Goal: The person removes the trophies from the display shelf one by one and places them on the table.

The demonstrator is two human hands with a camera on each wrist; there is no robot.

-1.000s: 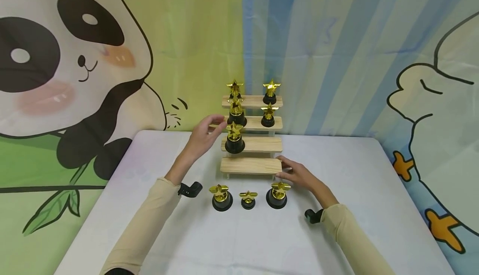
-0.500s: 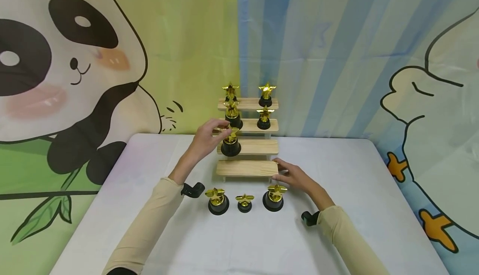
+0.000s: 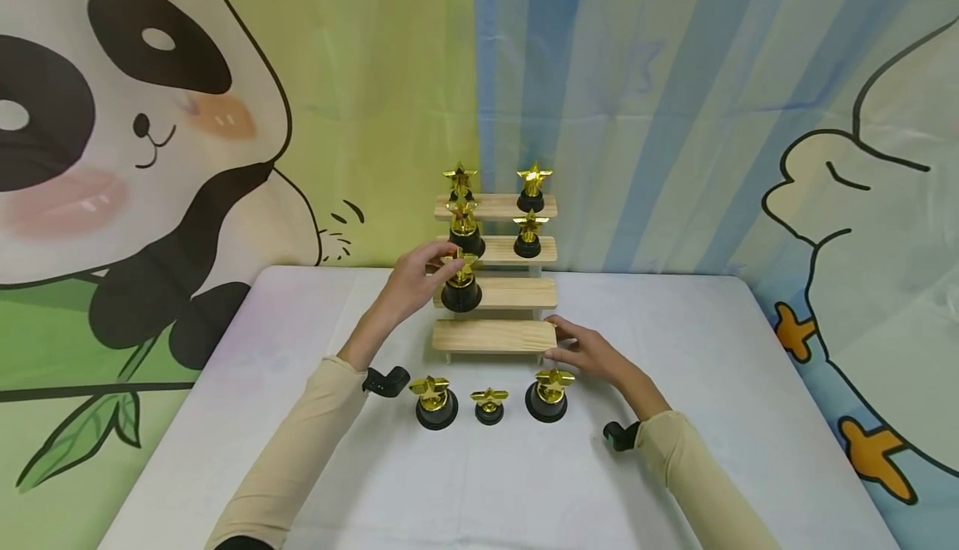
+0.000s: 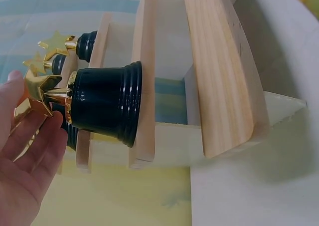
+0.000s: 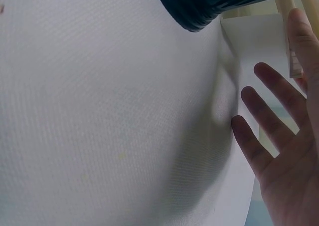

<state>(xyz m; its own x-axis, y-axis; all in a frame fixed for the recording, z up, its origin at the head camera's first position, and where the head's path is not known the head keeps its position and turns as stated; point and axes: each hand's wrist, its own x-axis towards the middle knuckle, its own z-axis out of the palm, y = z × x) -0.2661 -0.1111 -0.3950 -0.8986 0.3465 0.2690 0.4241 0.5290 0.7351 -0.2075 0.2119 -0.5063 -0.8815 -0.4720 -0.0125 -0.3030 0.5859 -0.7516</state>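
A stepped display stand [image 3: 494, 336] with wooden shelves rises at the back of the table. My left hand [image 3: 414, 281] pinches the gold star of a black-based trophy [image 3: 460, 294] at the left end of the second-lowest shelf. The left wrist view shows thumb and fingers about that star [image 4: 42, 89], with the black base [image 4: 107, 104] resting on the shelf. At the right end of the lowest shelf, my right hand [image 3: 592, 350] holds the plank between thumb and index finger. Its other fingers [image 5: 271, 128] are spread and touch nothing visible.
Three more trophies stand on the table before the stand: left [image 3: 436, 404], middle [image 3: 489, 407] and right [image 3: 547, 398]. The upper shelves bear trophies at left [image 3: 466, 238] and right [image 3: 528, 238]. A printed curtain [image 3: 637, 117] hangs behind the white table [image 3: 674, 317].
My left hand has moved slightly right and closed its fingers on the star of the second-lowest shelf's trophy. My right hand keeps its place on the lowest shelf. The head view shifted slightly.
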